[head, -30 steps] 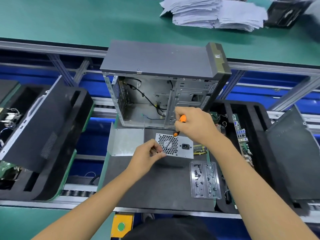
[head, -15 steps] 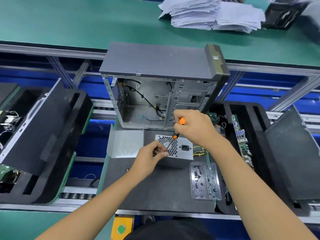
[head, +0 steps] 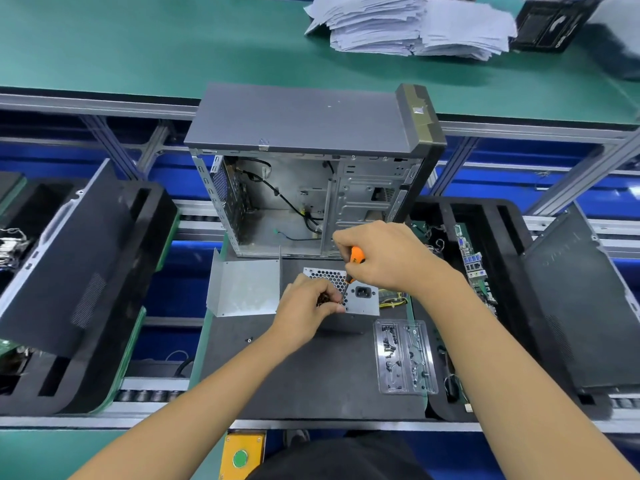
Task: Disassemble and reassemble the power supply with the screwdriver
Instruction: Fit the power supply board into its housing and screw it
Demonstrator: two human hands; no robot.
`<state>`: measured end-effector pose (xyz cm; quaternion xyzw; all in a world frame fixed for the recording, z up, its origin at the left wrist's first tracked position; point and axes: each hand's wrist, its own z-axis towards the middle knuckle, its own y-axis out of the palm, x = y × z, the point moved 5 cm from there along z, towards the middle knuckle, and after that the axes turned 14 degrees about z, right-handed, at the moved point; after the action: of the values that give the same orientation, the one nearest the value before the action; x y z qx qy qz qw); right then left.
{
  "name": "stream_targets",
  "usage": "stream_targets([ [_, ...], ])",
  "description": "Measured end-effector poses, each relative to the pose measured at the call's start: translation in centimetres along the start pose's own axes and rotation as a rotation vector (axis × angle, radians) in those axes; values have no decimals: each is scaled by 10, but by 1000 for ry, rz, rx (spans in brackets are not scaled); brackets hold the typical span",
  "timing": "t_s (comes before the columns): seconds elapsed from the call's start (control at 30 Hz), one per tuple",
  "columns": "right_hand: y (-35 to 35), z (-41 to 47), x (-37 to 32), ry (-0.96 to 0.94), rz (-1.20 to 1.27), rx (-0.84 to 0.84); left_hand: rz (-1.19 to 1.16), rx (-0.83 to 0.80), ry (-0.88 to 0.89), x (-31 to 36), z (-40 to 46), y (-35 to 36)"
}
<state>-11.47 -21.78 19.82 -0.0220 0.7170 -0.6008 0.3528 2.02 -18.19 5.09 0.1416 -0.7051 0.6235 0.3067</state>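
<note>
The silver power supply [head: 363, 299] stands on the dark grey mat [head: 311, 375], its honeycomb fan grille and black socket facing up. My right hand [head: 384, 254] grips the orange-and-black screwdriver [head: 354, 263], its shaft slanting down-left to the grille's near edge. My left hand [head: 308, 306] curls over the supply's left front corner, thumb and fingers pinching at the screwdriver tip. Whatever lies between those fingertips is hidden.
A bent metal cover plate [head: 244, 289] stands left of the supply. The open computer case [head: 304, 188] sits behind. A clear plastic screw tray [head: 405, 358] lies to the right. Black foam trays with panels [head: 76, 271] and a motherboard [head: 472, 261] flank the mat.
My left hand has slid further over the grille and closed its fingers round the screwdriver tip. The right hand with the screwdriver stays over the same spot.
</note>
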Motion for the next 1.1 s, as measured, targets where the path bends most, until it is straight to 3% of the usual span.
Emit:
stream_targets([
  [0.17,2,-2,6,7,-20,-26,74,58,45,8,5,5],
  [0.37,9,-6,11,-9,-37,-41,179,99,-29,5,7,13],
  [0.73,15,-3,15,21,5,-42,81,-75,-46,4,12,6],
  [1.1,15,-1,17,26,-46,-24,99,-28,-24,4,8,8],
])
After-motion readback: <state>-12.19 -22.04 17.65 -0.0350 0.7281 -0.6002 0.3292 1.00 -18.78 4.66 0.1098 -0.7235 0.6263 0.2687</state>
